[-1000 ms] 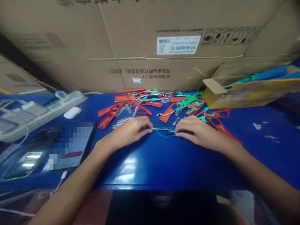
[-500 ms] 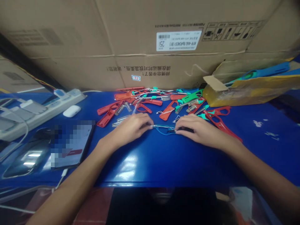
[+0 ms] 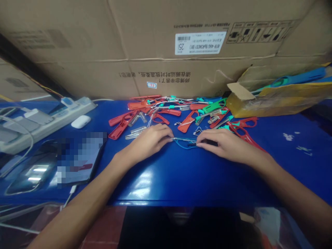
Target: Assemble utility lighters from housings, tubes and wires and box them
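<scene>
Between my two hands, just above or on the blue table, lies a blue plastic lighter casing (image 3: 184, 146) with a looped trigger guard and a thin metal rod (image 3: 183, 139) along it. My left hand (image 3: 155, 138) is closed, its thumb and fingertips pinching the left end of this piece. My right hand (image 3: 223, 143) pinches the right end, where a small black part (image 3: 192, 144) shows by the fingertips. What exactly lies under the fingers is hidden. Beyond the hands, red lighter casings (image 3: 187, 121), a green casing (image 3: 211, 107) and clear fuel tanks (image 3: 134, 135) are strewn about.
A large cardboard box (image 3: 150, 41) stands behind the pile. At right, an open yellow-taped carton (image 3: 280, 102) holds blue casings. Phones (image 3: 89, 169), a white earbud case (image 3: 81, 121) and a power strip (image 3: 49, 126) with cables occupy the left side.
Both hands keep their pinch on the blue casing. The whole view has shifted slightly, and the left fingertips sit marginally closer to the right hand.
</scene>
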Available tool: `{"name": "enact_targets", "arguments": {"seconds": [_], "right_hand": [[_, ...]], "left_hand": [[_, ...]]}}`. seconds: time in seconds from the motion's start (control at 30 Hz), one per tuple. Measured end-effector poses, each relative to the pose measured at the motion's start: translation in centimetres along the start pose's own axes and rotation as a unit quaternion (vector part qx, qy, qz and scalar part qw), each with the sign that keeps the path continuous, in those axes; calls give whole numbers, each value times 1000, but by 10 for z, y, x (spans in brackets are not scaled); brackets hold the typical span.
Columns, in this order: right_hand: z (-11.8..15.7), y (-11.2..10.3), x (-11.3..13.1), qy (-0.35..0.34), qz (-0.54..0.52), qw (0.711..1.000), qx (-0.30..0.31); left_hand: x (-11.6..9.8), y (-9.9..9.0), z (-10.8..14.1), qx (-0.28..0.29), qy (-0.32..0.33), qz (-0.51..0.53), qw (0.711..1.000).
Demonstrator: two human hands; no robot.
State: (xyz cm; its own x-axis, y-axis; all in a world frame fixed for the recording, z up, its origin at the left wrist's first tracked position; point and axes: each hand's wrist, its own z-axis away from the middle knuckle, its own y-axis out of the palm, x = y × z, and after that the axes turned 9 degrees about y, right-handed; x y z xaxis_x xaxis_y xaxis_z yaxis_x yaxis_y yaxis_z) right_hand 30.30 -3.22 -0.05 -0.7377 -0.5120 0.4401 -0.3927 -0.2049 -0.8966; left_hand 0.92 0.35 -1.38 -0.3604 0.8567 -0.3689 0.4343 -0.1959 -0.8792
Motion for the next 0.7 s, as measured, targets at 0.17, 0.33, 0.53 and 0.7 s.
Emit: {"name": "enact_targets", "arguments": {"seconds": [0.17,0.33,0.53,0.7], "right_hand": [[1,0,0,3,0,1000,-14],[1,-1,2,2,-8,1000,-4],[0,0,4,9,-7,1000,5],[1,0,6,-5,-15,1000,3]], "left_hand": [[0,1,-1,-3,1,6,1000],[0,0,0,-2,1,18,1000],[-1,0,0,4,-4,16,1000],[-1,-1,0,8,-9,20,1000]]}}
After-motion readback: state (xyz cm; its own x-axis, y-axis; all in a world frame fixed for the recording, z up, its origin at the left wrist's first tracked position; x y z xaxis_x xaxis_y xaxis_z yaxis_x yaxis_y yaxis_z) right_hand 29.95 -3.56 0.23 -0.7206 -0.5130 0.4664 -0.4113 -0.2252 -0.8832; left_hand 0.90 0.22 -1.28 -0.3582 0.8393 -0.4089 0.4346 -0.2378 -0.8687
